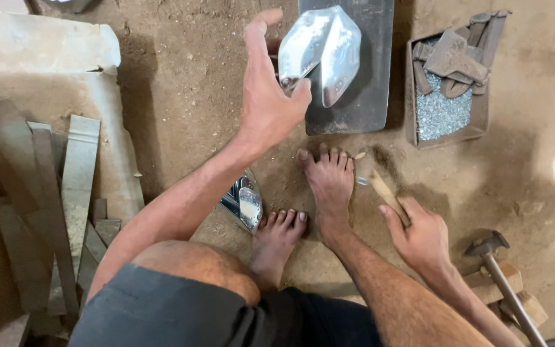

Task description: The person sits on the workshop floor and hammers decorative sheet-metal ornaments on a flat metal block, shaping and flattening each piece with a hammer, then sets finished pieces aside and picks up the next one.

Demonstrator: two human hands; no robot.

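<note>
Head view, looking down at a person seated on a dirt floor [187,96]. At far left, a stack of flat grey metal strips [52,199] lies beside a pale sheet of cardboard [40,45]. Near the centre, a small shiny metal piece [244,202] rests on the ground just left of the bare feet [316,199]. The left hand [270,96], raised with fingers spread wide, pinches the near edge of a folded, bright metal scoop [321,51] above a dark steel plate [354,83]. The right hand [422,238], lower and to the right, is loosely curled around a wooden-handled tool [383,189]. Further right, a rusty tray [444,83] holds metal scraps and filings; a hammer [499,273] lies at near right.
</note>
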